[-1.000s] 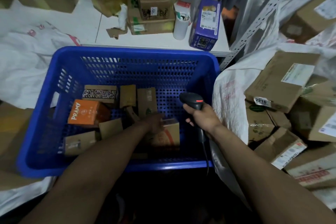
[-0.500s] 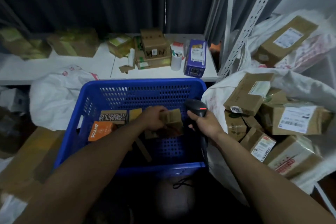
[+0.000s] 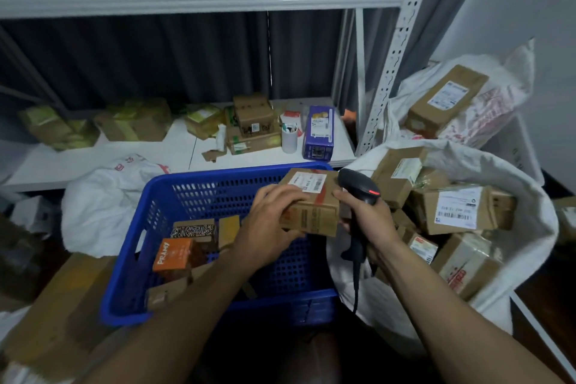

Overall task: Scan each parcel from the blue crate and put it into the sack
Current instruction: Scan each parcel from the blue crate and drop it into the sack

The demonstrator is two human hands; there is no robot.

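From where I stand, the left hand (image 3: pixel 271 221) holds a small cardboard parcel (image 3: pixel 313 212) lifted above the far right corner of the blue crate (image 3: pixel 199 193). Its grip is curled round the box's left end, with fingers lying over the top face. The right hand (image 3: pixel 371 224) has its grip wrapped round the handle of a black scanner (image 3: pixel 358 185), whose head sits just beside the parcel's right edge and shows a red light. The white label (image 3: pixel 307 182) faces up, so I'd say the scan goes best with the box tilted to bring the barcode square to the scanner's nose and the fingers kept off the printed bars. After that it looks like a short carry to the right into the sack (image 3: pixel 539 221), which gapes just beside the crate.

The parcel is a squat brown carton, matt and sharp-edged, crossed by red tape. The crate is glossy plastic with perforated walls. More small boxes lie in it, among them an orange box (image 3: pixel 174 256). The sack is limp white cloth, lumpy with cartons.
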